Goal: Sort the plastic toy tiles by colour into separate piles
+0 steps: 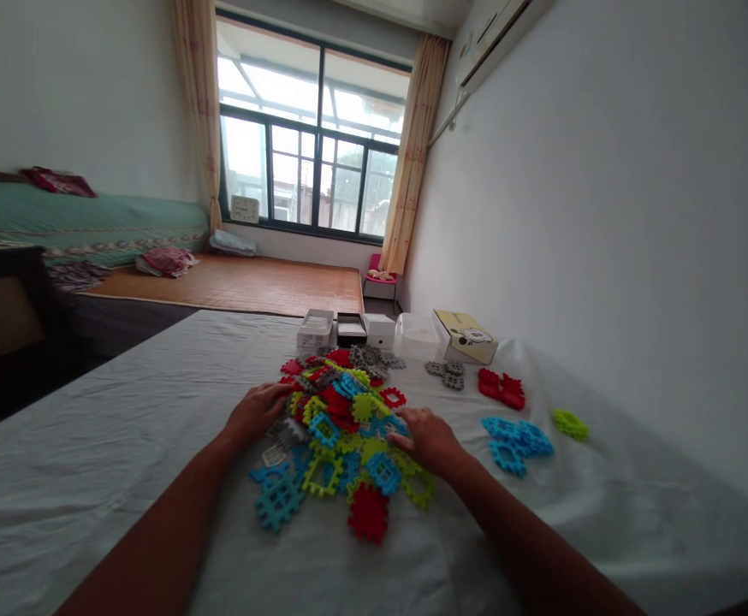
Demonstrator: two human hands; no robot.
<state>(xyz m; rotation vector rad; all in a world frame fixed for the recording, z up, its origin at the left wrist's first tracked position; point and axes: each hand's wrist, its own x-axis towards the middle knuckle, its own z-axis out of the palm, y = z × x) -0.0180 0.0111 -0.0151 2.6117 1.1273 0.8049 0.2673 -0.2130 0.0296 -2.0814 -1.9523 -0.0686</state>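
Note:
A heaped pile of plastic interlocking building pieces in red, blue, yellow-green and grey lies on the cloth before me. My left hand rests against the pile's left side, its fingers stretched toward the red and grey pieces, the tips partly hidden. On the opposite side, my right hand is at the pile's edge, thumb and fingers apart beside a blue piece. Nearest me lie a red square piece, a blue window-like piece and a yellow-green frame piece.
Separate groups sit to the right: grey pieces, red pieces, blue pieces and yellow-green pieces. Behind the pile stand small boxes, a clear plastic container and a yellow box. A wall borders the right.

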